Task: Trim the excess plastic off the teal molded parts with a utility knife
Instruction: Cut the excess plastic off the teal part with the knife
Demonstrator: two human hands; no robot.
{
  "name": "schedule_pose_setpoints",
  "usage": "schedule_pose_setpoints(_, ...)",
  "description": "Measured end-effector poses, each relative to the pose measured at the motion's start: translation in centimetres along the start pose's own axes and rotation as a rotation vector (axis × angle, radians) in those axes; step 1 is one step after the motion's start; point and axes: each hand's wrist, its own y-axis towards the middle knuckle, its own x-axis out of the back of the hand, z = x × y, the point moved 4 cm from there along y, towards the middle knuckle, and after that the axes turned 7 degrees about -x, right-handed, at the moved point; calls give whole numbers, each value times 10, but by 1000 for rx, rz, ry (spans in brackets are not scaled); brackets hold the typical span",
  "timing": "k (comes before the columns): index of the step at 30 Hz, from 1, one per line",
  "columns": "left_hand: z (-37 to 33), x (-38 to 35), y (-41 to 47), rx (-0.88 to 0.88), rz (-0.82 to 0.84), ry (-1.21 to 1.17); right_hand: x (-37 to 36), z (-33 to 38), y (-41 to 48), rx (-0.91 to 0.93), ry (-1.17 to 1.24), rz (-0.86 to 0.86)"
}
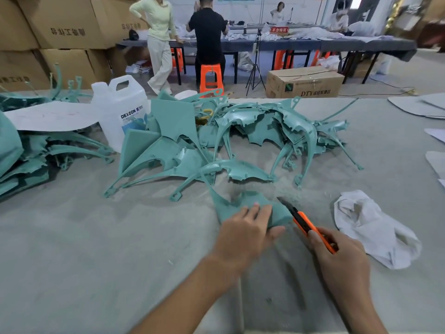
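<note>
Gripping a teal molded part just below the frame's centre, the left hand curls fingers over it, thumb beneath; the right hand clasps an orange utility knife, blade beside the part's right edge, with a white cloth further right

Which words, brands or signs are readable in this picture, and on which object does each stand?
"DEXCON": label of the white jug.
"DTY": lone cardboard box; following characters blurred.
"不合格": red sign on the far table; last character unclear.
Stacked cartons, left: upside-down characters, unreadable.
Jug's small print: unreadable.
</note>
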Motion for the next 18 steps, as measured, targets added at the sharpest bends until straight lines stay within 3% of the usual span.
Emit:
schedule_pose_setpoints(2,25,23,-3,-6,-129,-115,1,1,-1,2,18,-11)
schedule_pose_setpoints(7,135,68,-13,451,-240,-154,1,3,-2,19,27,-24)
schedule_pose_setpoints(10,177,88,-29,594,-332,-187,2,1,-3,14,21,-36)
schedule_pose_setpoints(15,189,138,-54,590,-739,-539,1,-2,-2,-15,21,-33)
schedule_pose_setpoints(18,171,165,-68,503,-816,-660,0,-3,-1,-18,36,-31)
